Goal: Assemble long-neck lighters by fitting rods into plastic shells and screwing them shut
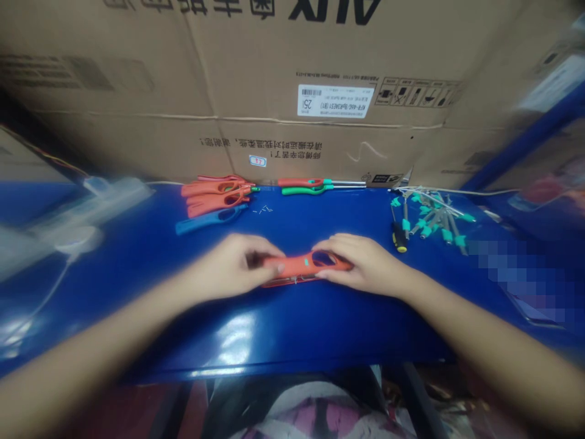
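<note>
Head view | your left hand (236, 266) grips the orange handle (295, 266) at 9 o'clock, your right hand (364, 261) at 3 | hold it level, pressing evenly

Bare forearms (150, 311) angle inward, left hand (237, 266) and right hand (359, 261) curled, though blur obscures some fingers.
</note>
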### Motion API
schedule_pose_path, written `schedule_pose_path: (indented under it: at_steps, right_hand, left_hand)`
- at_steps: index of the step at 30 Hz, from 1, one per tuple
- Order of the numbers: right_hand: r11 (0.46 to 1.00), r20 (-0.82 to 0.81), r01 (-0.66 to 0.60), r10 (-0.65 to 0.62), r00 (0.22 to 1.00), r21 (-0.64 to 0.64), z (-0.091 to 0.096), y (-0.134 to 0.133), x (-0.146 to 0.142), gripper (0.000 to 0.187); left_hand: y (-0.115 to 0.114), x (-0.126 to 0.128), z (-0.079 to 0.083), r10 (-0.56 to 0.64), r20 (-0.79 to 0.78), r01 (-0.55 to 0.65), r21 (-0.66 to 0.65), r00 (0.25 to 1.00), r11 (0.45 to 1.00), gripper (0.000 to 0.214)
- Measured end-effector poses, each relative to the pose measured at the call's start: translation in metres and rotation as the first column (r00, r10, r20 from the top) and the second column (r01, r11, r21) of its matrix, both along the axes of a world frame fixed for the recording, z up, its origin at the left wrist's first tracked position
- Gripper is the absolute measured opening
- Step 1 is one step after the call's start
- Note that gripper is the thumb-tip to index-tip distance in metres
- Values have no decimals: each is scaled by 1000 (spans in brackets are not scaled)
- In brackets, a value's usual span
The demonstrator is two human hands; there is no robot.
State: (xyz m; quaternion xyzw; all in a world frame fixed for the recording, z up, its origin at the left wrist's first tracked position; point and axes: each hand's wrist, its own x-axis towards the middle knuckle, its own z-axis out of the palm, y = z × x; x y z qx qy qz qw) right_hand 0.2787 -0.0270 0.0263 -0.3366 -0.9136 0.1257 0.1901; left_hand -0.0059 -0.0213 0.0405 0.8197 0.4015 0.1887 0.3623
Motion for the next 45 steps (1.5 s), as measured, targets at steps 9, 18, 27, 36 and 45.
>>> schedule_pose_path:
  at_steps: [9,18,27,36,45]
  right_hand:
    - [999,57,-49,50,997,-22,-5,0,-8,36]
    - [996,130,-79,83,988,-38,-6,3,-9,34]
    - [997,150,-71,72,986,-18,-10,4,-7,37]
    - [998,131,-70,68,989,8,-11,3,-9,36]
    - [998,132,-61,60,989,6,-13,3,-9,38]
  left_hand:
    - [-8,2,3,-110,-217,177,318,970,931,22]
    - [-12,4,-2,-97,-322,206,324,942,923,21]
    - [-13,4,-4,-85,-349,193,288,933,938,23]
    - [-13,2,-2,-71,-367,192,306,928,933,24]
    - [-13,3,-4,-48,-379,160,269,924,950,26]
